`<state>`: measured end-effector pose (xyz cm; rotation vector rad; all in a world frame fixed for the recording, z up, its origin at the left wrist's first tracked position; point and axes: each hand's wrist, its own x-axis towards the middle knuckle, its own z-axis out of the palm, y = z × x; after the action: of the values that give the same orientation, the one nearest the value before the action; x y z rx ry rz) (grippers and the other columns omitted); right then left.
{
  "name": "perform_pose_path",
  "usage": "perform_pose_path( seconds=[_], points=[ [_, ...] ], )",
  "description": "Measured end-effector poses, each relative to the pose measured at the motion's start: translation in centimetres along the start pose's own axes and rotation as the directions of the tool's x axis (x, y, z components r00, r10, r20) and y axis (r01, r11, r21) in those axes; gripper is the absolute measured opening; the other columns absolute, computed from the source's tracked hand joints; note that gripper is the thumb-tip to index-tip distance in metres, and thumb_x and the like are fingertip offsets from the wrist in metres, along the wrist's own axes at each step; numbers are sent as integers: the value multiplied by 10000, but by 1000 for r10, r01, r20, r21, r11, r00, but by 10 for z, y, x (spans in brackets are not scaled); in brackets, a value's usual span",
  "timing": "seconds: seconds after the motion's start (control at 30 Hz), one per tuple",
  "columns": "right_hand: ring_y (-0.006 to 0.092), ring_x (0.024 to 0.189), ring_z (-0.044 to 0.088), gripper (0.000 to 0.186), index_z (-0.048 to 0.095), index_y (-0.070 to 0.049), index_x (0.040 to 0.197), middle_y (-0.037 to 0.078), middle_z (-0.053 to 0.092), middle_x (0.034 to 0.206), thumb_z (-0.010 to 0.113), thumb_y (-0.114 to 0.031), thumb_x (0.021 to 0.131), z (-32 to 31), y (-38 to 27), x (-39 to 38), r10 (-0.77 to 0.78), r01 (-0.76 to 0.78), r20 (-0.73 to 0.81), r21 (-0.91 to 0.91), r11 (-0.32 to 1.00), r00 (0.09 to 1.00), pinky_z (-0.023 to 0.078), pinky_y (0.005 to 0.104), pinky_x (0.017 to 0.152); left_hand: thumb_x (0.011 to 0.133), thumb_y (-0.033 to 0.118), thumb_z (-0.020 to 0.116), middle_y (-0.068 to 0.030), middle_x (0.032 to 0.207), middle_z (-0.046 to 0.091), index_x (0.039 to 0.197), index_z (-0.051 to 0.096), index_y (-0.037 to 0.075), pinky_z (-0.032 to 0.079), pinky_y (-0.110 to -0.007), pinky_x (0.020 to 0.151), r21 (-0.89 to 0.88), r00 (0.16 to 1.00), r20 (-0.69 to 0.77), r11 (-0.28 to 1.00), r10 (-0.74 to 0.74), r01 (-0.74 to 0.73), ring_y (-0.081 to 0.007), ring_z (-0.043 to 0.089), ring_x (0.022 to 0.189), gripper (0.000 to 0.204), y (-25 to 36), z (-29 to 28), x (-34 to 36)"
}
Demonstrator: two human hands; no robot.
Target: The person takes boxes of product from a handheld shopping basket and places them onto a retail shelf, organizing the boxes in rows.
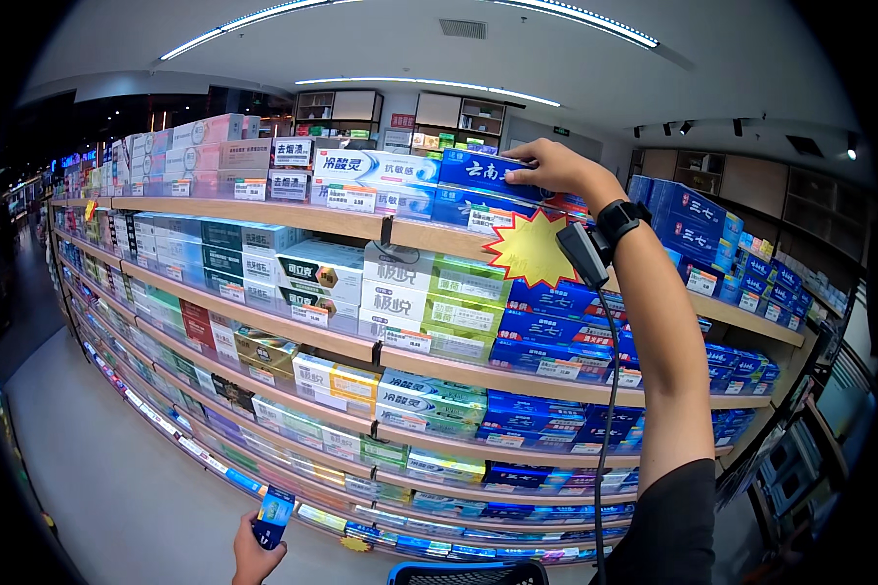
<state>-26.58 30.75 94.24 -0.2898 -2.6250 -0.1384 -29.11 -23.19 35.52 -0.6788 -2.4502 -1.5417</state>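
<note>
My right hand (548,168) reaches up to the top shelf, its fingers closed on a dark blue toothpaste box (476,168) that sits on another blue box (468,205). A black band and a small device with a cable (580,255) are on that wrist. Below it a yellow starburst sign (527,244) hangs at the shelf edge. At the bottom left my left hand (257,548) is closed round an upright blue box (273,515) with a light blue panel.
Long wooden shelves (273,214) hold rows of boxes in white, pink, green and blue. A blue-and-black basket (468,570) is at the lower edge. The grey floor (107,458) runs along the left. Dark stacked items (790,458) stand at the right.
</note>
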Motion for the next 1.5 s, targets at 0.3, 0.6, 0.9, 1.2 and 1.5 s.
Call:
perform_pose_path(
  seconds=[0.3,0.6,0.9,1.2,1.5],
  points=[
    [322,1027,656,326,676,-35,1115,170,682,1108,640,-308,940,11,-56,-76,-186,231,-514,24,973,837,521,410,887,722,85,769,-114,902,659,1166,540,9,525,-340,721,-4,996,55,997,-75,76,-207,633,789,505,-22,-18,-33],
    [349,1024,621,477,512,-9,1210,187,549,1164,612,-385,933,252,-134,-381,-477,422,277,237,875,834,491,460,884,625,245,808,-207,1098,677,1269,421,19,543,-415,847,138,897,432,977,91,-165,-354,679,996,784,32,73,-48],
    [326,1268,513,906,195,-67,1532,268,409,1432,781,-151,846,281,-73,-627,-28,-314,360,849,426,933,565,391,912,683,213,775,-164,954,670,1203,574,73,525,-447,745,-124,648,545,816,531,-565,-362,660,871,574,198,200,-127],
    [242,1000,696,814,292,-83,1506,209,575,1238,766,-128,846,168,27,-835,361,-338,225,896,288,905,570,319,777,632,185,861,-166,1182,671,1277,598,73,531,-409,885,-249,414,520,597,747,-763,-358,659,1045,705,364,282,-290],
    [146,1049,636,616,424,44,1392,161,635,1198,733,-172,904,129,48,-985,540,-414,433,895,-164,722,518,261,890,664,214,836,-109,1217,675,1300,593,106,546,-388,833,-386,226,615,538,756,-749,-281,682,946,689,425,330,-425]
  ],
)
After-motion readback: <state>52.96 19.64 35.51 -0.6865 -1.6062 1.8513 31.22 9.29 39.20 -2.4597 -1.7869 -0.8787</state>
